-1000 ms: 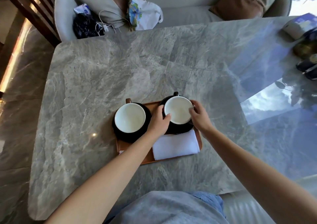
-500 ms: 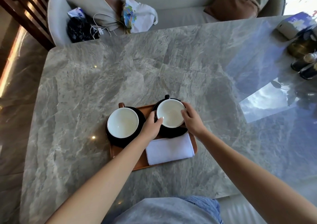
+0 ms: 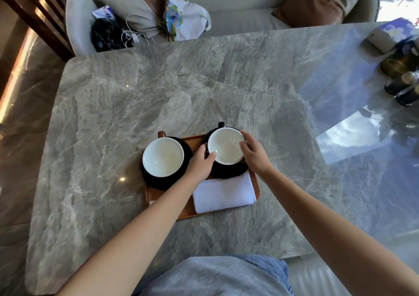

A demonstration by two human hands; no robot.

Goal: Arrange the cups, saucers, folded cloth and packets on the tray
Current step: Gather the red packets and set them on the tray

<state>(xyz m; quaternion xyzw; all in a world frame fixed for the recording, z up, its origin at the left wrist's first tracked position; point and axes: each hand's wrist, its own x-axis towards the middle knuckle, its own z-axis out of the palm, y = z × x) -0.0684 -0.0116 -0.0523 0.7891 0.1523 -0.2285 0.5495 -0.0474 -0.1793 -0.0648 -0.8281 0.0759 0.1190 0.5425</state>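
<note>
Hardly anything shifts: your left hand and right hand still clasp the white-lined black cup between their fingers, seemingly centring it on its round black saucer on the brown tray.

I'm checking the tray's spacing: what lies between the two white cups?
In the head view, the left hand lies between the left cup and the right cup, gripping the right cup's rim.

Packet mostly under L arm
</note>
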